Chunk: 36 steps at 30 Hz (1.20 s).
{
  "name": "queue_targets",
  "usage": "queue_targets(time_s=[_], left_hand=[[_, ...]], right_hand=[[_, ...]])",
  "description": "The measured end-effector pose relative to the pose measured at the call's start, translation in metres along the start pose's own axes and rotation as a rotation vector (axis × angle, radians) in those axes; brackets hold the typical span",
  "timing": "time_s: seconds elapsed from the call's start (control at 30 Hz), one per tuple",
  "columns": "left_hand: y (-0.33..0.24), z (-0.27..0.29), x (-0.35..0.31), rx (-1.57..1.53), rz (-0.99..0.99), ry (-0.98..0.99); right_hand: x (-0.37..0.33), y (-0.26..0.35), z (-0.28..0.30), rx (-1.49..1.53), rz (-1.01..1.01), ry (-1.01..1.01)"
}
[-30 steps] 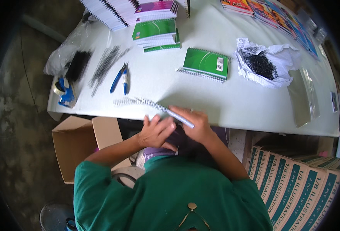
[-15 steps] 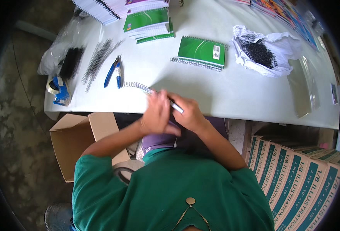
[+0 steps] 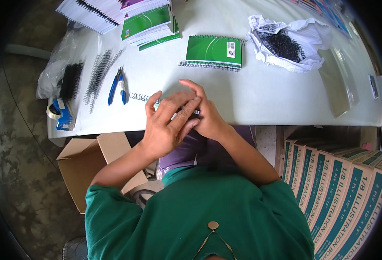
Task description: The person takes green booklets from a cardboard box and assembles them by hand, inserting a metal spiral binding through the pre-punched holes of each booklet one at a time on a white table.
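Note:
My left hand (image 3: 165,125) reaches across my right hand (image 3: 208,117) at the table's front edge. Its fingers are stretched and apart, the tips against the right hand. My right hand's fingers curl partly out of sight; a small dark and white piece (image 3: 195,112) shows at them, its kind hidden. A wire spiral coil (image 3: 139,96) runs along the table and disappears behind my left hand. Beyond the hands lies a green spiral notebook (image 3: 212,50) with a coil along its near edge. Blue-handled pliers (image 3: 114,90) and a blue and white tool (image 3: 122,89) rest left of the coil.
Loose wire coils (image 3: 98,76), black coils (image 3: 71,81) and a tape dispenser (image 3: 64,115) occupy the left side. Stacked green notebooks (image 3: 147,22) stand far left. A white wrapper (image 3: 318,37) holds black coils at right. Cartons (image 3: 329,186) and an open box (image 3: 85,162) sit below the table.
My left hand has spread its fingers over my right hand, covering most of the dark and white piece that showed there. The whole view has shifted slightly.

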<state>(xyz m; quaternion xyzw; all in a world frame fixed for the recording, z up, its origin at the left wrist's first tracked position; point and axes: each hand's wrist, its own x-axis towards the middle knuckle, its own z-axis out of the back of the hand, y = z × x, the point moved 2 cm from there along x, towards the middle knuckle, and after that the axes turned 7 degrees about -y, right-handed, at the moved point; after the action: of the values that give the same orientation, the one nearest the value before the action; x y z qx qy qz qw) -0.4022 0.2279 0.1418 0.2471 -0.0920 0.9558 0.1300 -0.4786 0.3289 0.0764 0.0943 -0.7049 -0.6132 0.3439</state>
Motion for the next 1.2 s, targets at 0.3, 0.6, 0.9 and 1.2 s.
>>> queue_targets(time_s=[0.3, 0.6, 0.9, 1.2], left_hand=[[0.004, 0.022, 0.036, -0.047, -0.067, 0.1], [0.008, 0.036, 0.071, -0.082, -0.122, -0.043], [0.073, -0.077, 0.069, -0.066, 0.074, -0.229], [0.081, -0.086, 0.065, -0.555, 0.619, -0.225]], right_hand=[[0.003, 0.002, 0.003, -0.008, -0.014, -0.026], [0.01, 0.016, 0.021, 0.003, 0.099, -0.175], [0.055, -0.002, 0.128, -0.823, 0.079, -0.108], [0.032, -0.021, 0.107, -0.477, -0.15, -0.431]])
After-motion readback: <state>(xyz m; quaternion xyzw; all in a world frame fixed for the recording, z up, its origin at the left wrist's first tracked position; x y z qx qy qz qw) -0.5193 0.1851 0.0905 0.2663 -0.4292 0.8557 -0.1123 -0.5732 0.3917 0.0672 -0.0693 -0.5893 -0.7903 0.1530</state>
